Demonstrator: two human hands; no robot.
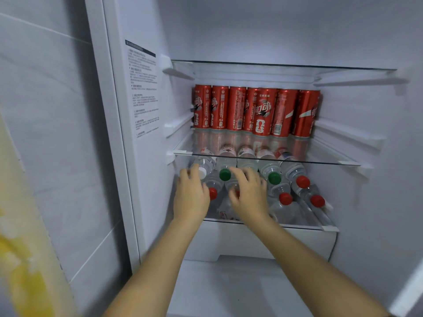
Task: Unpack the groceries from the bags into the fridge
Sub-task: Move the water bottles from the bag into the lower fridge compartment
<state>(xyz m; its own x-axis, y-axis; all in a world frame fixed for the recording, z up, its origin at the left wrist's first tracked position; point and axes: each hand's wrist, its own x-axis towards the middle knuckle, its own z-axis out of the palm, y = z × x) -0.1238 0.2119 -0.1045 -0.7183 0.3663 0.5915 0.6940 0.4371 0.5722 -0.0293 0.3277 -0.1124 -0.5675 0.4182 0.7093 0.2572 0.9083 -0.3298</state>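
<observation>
Head view
Fridge (370,202): open, glass shelves inside.
Cans (235,110): red, upright in a row at the back of the middle shelf (320,161).
Bottles (295,171): lying stacked on the lower shelf (329,228), caps outward.
Left hand (191,197): fingers loosely straight, resting on the leftmost bottles by a white cap (202,172).
Right hand (249,195): fingers spread and arched over a middle bottle; blurred, so I cannot tell whether it grips.
</observation>
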